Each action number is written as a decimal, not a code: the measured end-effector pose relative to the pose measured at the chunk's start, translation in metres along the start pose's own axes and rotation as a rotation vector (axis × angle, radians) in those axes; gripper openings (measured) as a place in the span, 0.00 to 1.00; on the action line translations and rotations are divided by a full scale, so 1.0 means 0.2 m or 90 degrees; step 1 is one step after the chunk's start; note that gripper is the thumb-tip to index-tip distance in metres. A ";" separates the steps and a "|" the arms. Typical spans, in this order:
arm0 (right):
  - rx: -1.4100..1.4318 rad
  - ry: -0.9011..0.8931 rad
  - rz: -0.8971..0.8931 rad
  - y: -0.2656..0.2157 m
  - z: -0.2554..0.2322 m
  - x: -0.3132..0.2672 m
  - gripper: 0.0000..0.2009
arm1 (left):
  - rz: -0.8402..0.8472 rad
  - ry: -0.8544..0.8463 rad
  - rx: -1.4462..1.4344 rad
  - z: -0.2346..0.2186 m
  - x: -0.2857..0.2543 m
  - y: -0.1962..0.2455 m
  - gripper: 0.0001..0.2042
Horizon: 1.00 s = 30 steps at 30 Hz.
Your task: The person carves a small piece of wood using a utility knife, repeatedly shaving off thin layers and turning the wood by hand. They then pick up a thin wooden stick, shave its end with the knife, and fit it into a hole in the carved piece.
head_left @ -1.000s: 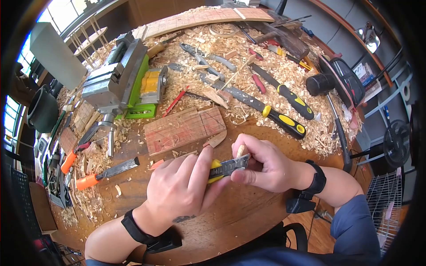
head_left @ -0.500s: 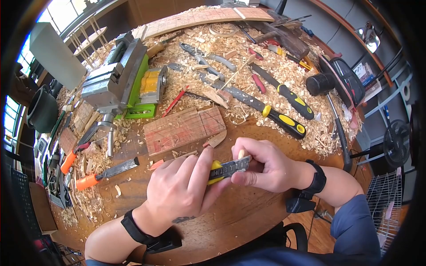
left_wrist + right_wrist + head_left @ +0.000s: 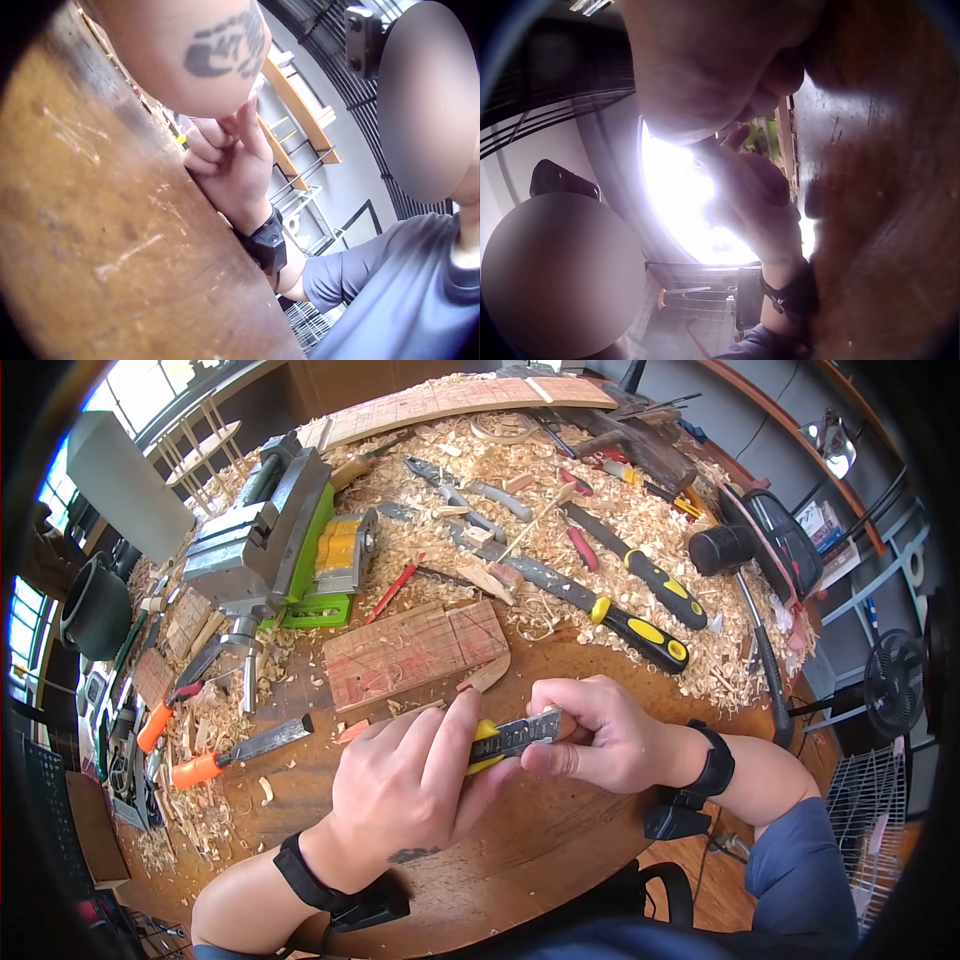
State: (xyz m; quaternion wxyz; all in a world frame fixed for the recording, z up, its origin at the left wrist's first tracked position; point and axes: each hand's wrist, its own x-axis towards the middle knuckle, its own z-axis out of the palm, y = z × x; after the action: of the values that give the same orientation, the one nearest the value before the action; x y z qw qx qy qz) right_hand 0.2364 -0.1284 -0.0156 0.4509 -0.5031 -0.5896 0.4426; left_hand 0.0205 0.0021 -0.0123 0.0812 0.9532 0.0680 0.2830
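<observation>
In the head view my left hand [image 3: 405, 775] grips a yellow and black utility knife [image 3: 515, 738], its dark, worn front end pointing right. Facing it, my right hand [image 3: 600, 735] pinches a small pale piece of wood [image 3: 550, 710] between thumb and fingers. Most of that piece is hidden behind the knife's end and the fingers. The knife's tip lies right at the right thumb and fingertips. Both hands are close together over the front of the wooden table [image 3: 560, 830]. The wrist views show the hands mainly from below, with the knife's grip hidden.
Beyond the hands lies a red-marked wooden board [image 3: 415, 655]. A metal vise [image 3: 240, 550] stands back left, and an orange-handled chisel [image 3: 245, 753] lies at left. Yellow-and-black-handled tools [image 3: 645, 635] rest among wood shavings [image 3: 640, 510] on the right.
The wood piece's tip, upright above the knife earlier, has sunk behind its end. My right hand has shifted slightly, its fingers curling lower. The left hand and knife look nearly unmoved.
</observation>
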 end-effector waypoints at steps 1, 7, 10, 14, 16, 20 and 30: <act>0.018 -0.008 0.022 -0.01 0.00 0.00 0.19 | -0.003 0.006 -0.004 0.00 0.00 0.00 0.29; 0.143 0.011 0.021 0.02 0.01 0.00 0.21 | 0.008 0.000 0.002 -0.01 0.00 0.00 0.28; 0.121 -0.009 0.029 0.02 -0.01 -0.01 0.22 | 0.027 0.007 -0.006 0.00 0.00 -0.01 0.28; 0.152 -0.014 0.066 0.02 -0.01 -0.01 0.22 | 0.029 0.015 -0.008 0.01 0.00 -0.01 0.28; 0.150 -0.023 0.078 0.00 -0.01 -0.01 0.21 | 0.032 0.019 -0.004 0.01 0.00 -0.01 0.28; 0.153 -0.020 0.016 0.01 0.00 0.00 0.19 | 0.029 0.015 0.000 0.01 0.00 0.00 0.28; 0.061 -0.036 0.010 0.01 -0.03 0.00 0.19 | 0.038 0.016 -0.001 0.00 0.01 0.00 0.29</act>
State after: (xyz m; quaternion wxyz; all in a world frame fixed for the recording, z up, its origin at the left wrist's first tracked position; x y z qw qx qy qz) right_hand 0.2423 -0.1269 -0.0157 0.4541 -0.4730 -0.5765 0.4876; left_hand 0.0226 0.0018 -0.0113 0.0724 0.9512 0.0408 0.2971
